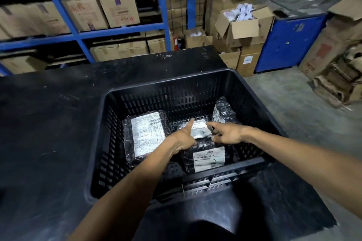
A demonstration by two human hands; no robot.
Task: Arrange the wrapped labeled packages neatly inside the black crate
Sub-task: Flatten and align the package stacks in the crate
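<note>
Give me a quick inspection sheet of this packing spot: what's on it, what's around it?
Surface: black table, scuffed.
Job's things: black crate holding four wrapped packages; large package flat at left, near package, centre package, one on edge at right.
Clutter: nothing seen on the table.
Hands: left hand and right hand both on the centre package.
Cables: nothing seen.
Surroundings: blue shelving with cardboard boxes, blue cabinet.
</note>
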